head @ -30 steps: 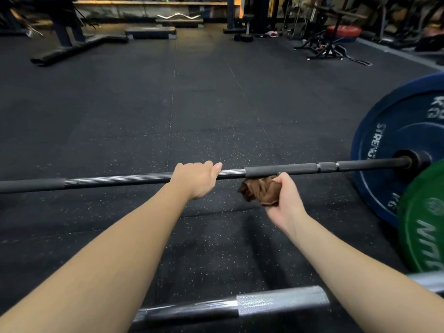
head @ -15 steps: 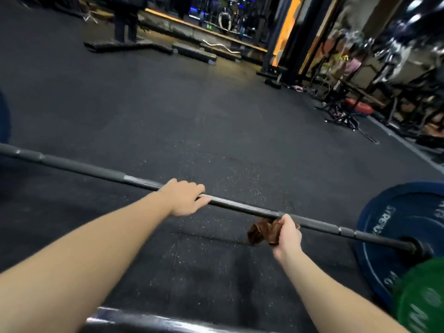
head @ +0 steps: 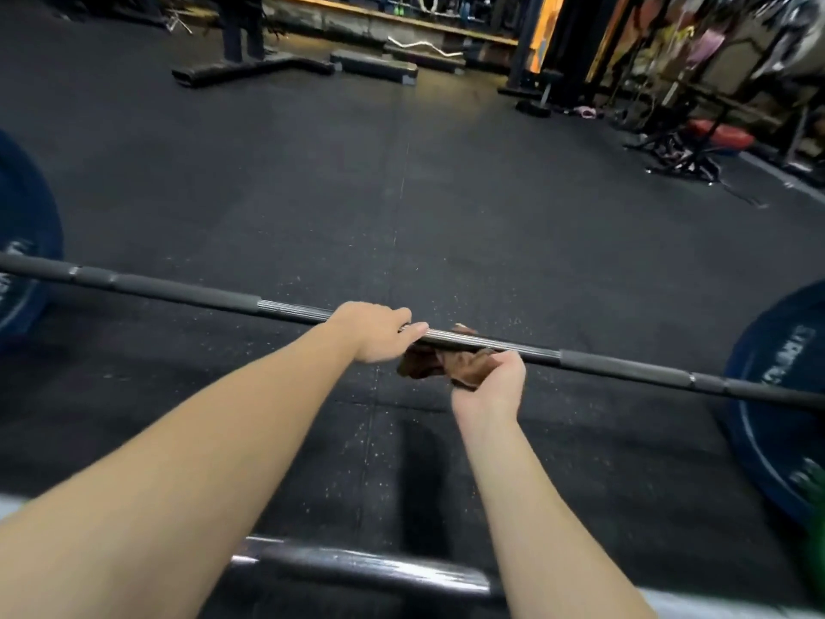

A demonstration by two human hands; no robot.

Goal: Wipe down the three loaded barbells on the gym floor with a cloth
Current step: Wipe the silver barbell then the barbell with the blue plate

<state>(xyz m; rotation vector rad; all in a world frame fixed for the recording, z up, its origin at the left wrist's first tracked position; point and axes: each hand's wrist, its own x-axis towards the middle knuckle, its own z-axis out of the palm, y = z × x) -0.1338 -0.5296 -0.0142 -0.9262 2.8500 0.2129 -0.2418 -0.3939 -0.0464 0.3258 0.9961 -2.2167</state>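
Two bars show; far bar (head: 178,293) runs L to R across the floor (head: 402,194), sloping down toward the R in view, w/ a blue plate at each end: L plate (head: 22,243) and R plate (head: 777,404). L hand (head: 379,332) sits on top of the bright mid section, fingers curled over the shaft, clamped on it. Just R of it, R hand (head: 489,382) is palm-up under the shaft, fingers closed round a brown cloth (head: 428,364). That cloth is bunched vs. the underside, between the two hands, reaching to just below the L hand; a small bit pokes up past the far side. At the bottom of view near bar (head: 357,569) lies partly behind both forearms, blurred. Edge of a green plate (head: 814,511) shows near R, in front of R plate. Far R: red pad (head: 718,134) on a dark frame. Far centre: curl bar (head: 424,46) on a ledge.
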